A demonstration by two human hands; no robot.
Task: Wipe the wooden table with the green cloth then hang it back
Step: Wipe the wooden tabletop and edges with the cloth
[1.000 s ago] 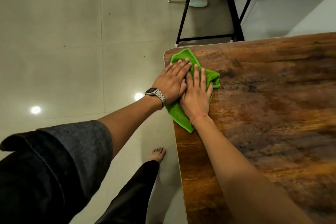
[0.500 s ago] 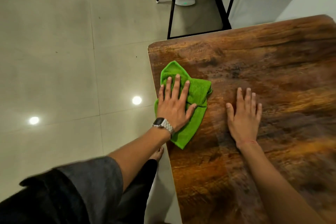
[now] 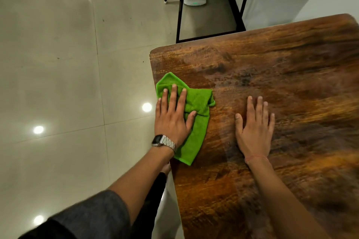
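Left hand [image 3: 172,120] flat on green cloth [image 3: 196,122]

We see the wooden table [image 3: 281,75] top mostly bare: far half and right side lie open, nothing standing on them. Near the left edge the green cloth [image 3: 196,122] covers a patch, w/ our left hand [image 3: 172,120] flat on it. Our right hand [image 3: 254,132] lies flat mid-table, apart from the cloth, a bare strip btwn them. Beyond the far edge stands a black-framed table [image 3: 204,2]. Tiled floor [image 3: 68,64] to the left is open.
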